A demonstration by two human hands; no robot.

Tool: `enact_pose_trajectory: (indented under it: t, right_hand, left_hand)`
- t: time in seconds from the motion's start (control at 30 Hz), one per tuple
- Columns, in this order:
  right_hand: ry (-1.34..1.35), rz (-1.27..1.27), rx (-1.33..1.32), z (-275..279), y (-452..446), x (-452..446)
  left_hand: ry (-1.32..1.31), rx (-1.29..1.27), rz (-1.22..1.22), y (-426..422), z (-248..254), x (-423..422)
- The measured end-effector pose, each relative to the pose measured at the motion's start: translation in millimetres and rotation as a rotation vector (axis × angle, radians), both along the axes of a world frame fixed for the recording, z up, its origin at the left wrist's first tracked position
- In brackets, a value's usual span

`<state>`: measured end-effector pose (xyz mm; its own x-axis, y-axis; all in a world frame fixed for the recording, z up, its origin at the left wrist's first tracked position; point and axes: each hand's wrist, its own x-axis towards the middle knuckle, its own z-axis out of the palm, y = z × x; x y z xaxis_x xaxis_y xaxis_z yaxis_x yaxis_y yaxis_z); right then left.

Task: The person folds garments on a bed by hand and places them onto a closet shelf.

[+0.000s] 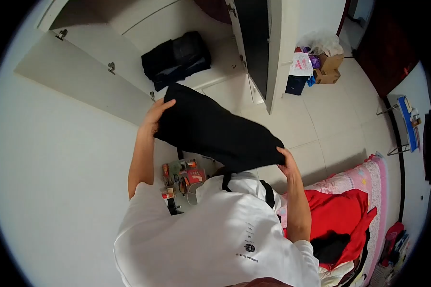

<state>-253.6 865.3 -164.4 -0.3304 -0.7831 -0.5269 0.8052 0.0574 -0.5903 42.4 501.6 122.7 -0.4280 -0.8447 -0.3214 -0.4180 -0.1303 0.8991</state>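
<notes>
A black folded garment (210,129) is stretched between my two hands in front of my body; its exact kind does not show. My left hand (157,114) grips the upper left end, with the thumb lying over the cloth. At the lower right end, my right hand (287,162) pinches the edge, its fingers partly behind the fabric. Just beyond the garment, a stack of dark folded clothes (177,57) lies inside the open white wardrobe (220,48).
Red clothing (337,215) and a black piece (329,246) lie on the pink bed (368,174) at right. Small items crowd a surface (182,179) by my left side. Cardboard boxes (328,69) and bags stand on the floor past the wardrobe door (254,43).
</notes>
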Motion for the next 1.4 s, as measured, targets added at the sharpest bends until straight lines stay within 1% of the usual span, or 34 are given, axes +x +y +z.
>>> enact_pose_trajectory:
  t: [0.03, 0.07, 0.13, 0.17, 0.2, 0.27, 0.3, 0.33, 0.37, 0.47, 0.57, 0.6, 0.63, 0.67, 0.7, 0.77, 0.8, 0.83, 0.87, 0.93, 0.97, 1.07, 1.17, 1.2, 1.23, 1.27, 1.33, 1.37, 1.4]
  right_hand:
    - [0.049, 0.031, -0.027, 17, -12, -2]
    - [0.130, 0.065, -0.042, 34, -27, -1]
    - [0.302, 0.127, -0.042, 56, -60, -2]
    - [0.393, 0.152, -0.037, 63, -75, -3]
    - [0.440, 0.179, -0.033, 69, -89, -2]
    - [0.540, 0.226, -0.032, 83, -124, -4]
    - [0.525, 0.194, -0.059, 90, -137, -5]
    - [0.511, 0.166, -0.081, 96, -154, -6]
    - [0.498, 0.143, -0.105, 100, -171, -7]
    - [0.375, 0.125, -0.087, 105, -215, -17]
    - [0.448, 0.190, 0.020, 93, -259, -30]
    - [0.485, 0.197, 0.018, 91, -280, -33]
    - [0.519, 0.203, 0.019, 89, -298, -35]
    - [0.549, 0.209, 0.023, 85, -311, -37]
    - [0.618, 0.269, 0.052, 76, -326, -46]
    - [0.647, 0.274, 0.032, 102, -363, -41]
    - [0.664, 0.276, 0.020, 117, -384, -41]
    - [0.782, 0.286, 0.066, 123, -403, -45]
    - [0.765, 0.285, 0.028, 124, -425, -50]
    - [0.734, 0.283, -0.053, 125, -468, -64]
    - [0.729, 0.277, -0.030, 126, -490, -72]
    - [0.713, 0.259, 0.021, 121, -565, -99]
    - [0.759, 0.295, 0.032, 101, -654, -134]
    - [0.718, 0.352, 0.004, 115, -678, -134]
    - [0.680, 0.406, -0.026, 147, -700, -125]
    - [0.644, 0.453, -0.059, 165, -722, -124]
    - [0.655, 0.416, -0.034, 141, -783, -138]
    - [0.652, 0.418, -0.022, 125, -807, -148]
    - [0.650, 0.421, -0.010, 115, -830, -153]
  left_hand:
    - [-0.043, -0.074, 0.016, -37, -35, 19]
    - [-0.085, -0.145, 0.031, -57, -57, 32]
    - [-0.210, -0.052, -0.069, -42, -14, 24]
    - [-0.038, 0.118, -0.102, -85, -53, 43]
    - [-0.099, 0.078, -0.049, -97, -60, 43]
    - [-0.251, -0.144, 0.083, -180, -147, 73]
    - [-0.249, -0.119, 0.111, -175, -135, 63]
    - [-0.246, -0.086, 0.141, -159, -104, 47]
    - [-0.242, -0.054, 0.177, -154, -88, 38]
    - [-0.161, 0.022, 0.208, -187, -100, 45]
    - [-0.203, -0.033, 0.232, -208, -97, 43]
    - [-0.152, -0.044, 0.209, -233, -116, 49]
    - [-0.104, -0.051, 0.185, -262, -152, 57]
    - [-0.059, -0.056, 0.159, -281, -171, 64]
    - [-0.055, -0.039, 0.187, -289, -168, 63]
    - [-0.043, -0.013, 0.236, -302, -153, 52]
    - [-0.090, -0.093, 0.290, -316, -155, 49]
    - [-0.138, -0.171, 0.345, -330, -158, 46]
    - [-0.186, -0.252, 0.402, -345, -159, 43]
    - [-0.138, -0.300, 0.417, -381, -157, 44]
    - [-0.113, -0.329, 0.427, -400, -155, 44]
    - [-0.059, -0.374, 0.467, -437, -111, 28]
    - [-0.135, -0.420, 0.533, -491, -90, 12]
    - [-0.098, -0.431, 0.536, -521, -98, 12]
    - [-0.057, -0.445, 0.539, -555, -113, 19]
    - [-0.013, -0.463, 0.537, -586, -120, 23]
    - [-0.083, -0.523, 0.454, -629, -109, 26]
    - [-0.122, -0.543, 0.410, -652, -111, 25]
    - [-0.254, -0.636, 0.408, -682, -128, 32]
